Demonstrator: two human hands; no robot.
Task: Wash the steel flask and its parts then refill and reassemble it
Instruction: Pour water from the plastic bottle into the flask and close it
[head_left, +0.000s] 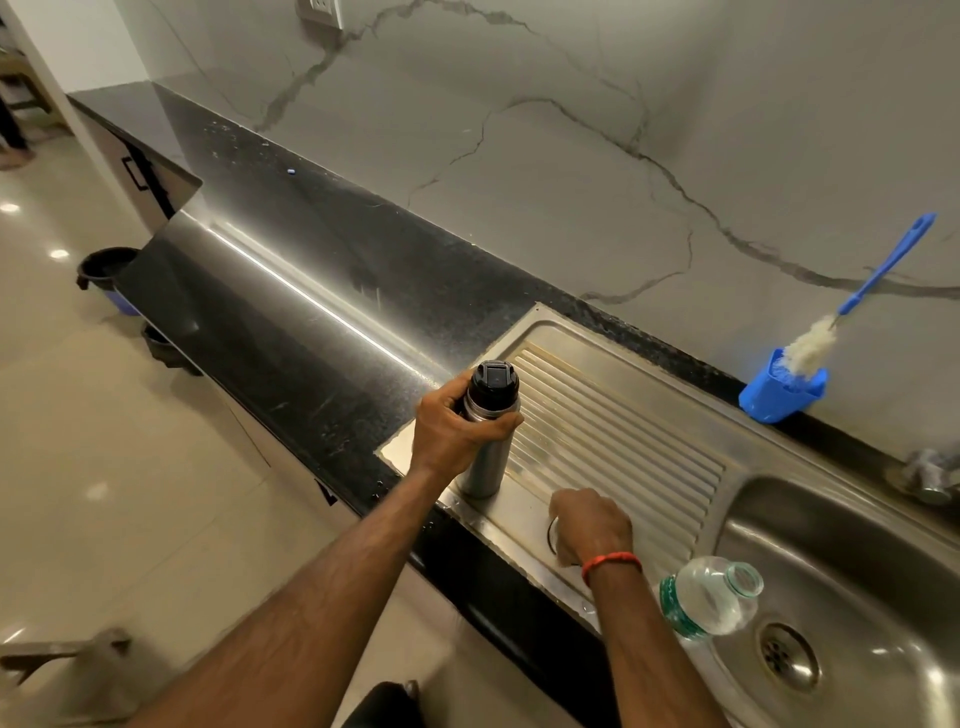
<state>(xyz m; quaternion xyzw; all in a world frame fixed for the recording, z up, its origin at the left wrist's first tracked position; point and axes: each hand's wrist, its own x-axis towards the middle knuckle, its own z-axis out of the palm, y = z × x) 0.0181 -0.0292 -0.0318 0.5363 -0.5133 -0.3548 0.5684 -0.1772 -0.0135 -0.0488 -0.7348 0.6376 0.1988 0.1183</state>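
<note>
Plastic bottle: a clear, uncapped plastic bottle (706, 597) with a green label leans at the near rim of the sink basin (857, 561), mouth toward the bowl; its contents are hard to make out.
Right hand: the right hand (592, 525), a red thread (610, 562) at the wrist, curls over a round rim (549, 535) on the drainboard (623, 431); the hand hides most of it, so a grasp cannot be confirmed.
Steel flask: the steel flask (482, 467) stands upright at the drainboard's left edge, black stopper (493, 382) on top, the left hand (457, 431) wrapped round its upper body.
Brush holder: a blue holder (779, 395) against the marble wall (519, 156) holds a blue-handled bottle brush (883, 275), bristles down.
Tap: the tap (927, 478) is cut off at the right edge.
</note>
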